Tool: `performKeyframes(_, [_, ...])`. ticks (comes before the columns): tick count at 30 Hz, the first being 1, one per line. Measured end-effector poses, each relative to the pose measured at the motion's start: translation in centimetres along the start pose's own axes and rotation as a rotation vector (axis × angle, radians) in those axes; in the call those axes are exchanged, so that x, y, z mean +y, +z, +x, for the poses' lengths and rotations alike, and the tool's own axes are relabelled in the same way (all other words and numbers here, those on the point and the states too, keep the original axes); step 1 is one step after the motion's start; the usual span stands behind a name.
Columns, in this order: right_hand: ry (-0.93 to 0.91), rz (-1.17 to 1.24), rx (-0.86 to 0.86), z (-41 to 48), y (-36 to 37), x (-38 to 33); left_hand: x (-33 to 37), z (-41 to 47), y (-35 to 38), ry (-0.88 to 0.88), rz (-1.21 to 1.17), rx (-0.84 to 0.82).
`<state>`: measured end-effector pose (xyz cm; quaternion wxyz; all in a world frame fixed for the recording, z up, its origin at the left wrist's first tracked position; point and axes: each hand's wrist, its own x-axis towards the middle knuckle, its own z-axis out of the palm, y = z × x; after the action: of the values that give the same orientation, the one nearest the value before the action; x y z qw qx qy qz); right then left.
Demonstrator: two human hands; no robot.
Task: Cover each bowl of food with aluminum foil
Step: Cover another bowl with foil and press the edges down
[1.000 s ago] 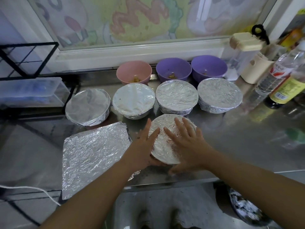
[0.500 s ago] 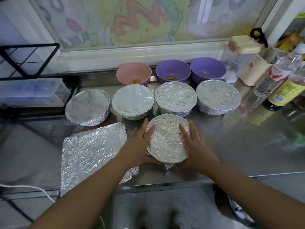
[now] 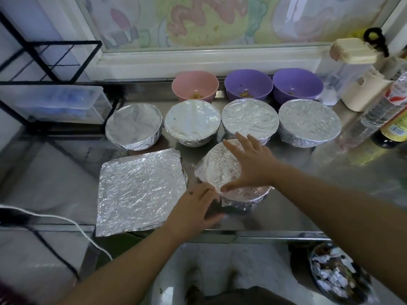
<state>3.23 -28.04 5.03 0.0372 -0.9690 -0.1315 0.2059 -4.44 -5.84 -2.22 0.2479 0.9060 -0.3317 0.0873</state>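
A foil-covered bowl [image 3: 222, 170] stands at the front of the steel counter. My right hand [image 3: 251, 164] lies spread flat on its foil top, fingers straight. My left hand [image 3: 198, 205] is at the bowl's near left side, fingers against the foil skirt. Behind stand several foil-covered bowls in a row, from the leftmost [image 3: 134, 126] to the rightmost [image 3: 309, 125]. At the back, a pink bowl [image 3: 195, 85] and two purple bowls [image 3: 247, 86] [image 3: 297, 85] hold food and stand uncovered. A stack of flat foil sheets [image 3: 141, 190] lies left of the front bowl.
Bottles [image 3: 378, 115] and a cream-lidded dispenser [image 3: 350, 69] crowd the right back corner. A black wire rack [image 3: 50, 62] with a clear plastic box [image 3: 55, 102] stands at the left. The counter's front edge [image 3: 253, 233] is just below my left hand. A dish with foil scraps [image 3: 337, 276] sits lower right.
My right hand went from the bowl's right side onto its top. My left hand dropped from the left rim to the near lower side of the foil.
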Motion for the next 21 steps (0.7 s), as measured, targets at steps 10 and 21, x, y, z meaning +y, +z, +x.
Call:
performKeyframes(10, [0.086, -0.045, -0.119, 0.9, 0.2, -0.8, 0.8, -1.0, 2.5, -0.068, -0.112, 0.095])
performKeyframes(21, [0.193, 0.018, -0.177, 0.5, -0.5, -1.7, 2.3, -0.2, 3.6, -0.344, -0.331, 0.240])
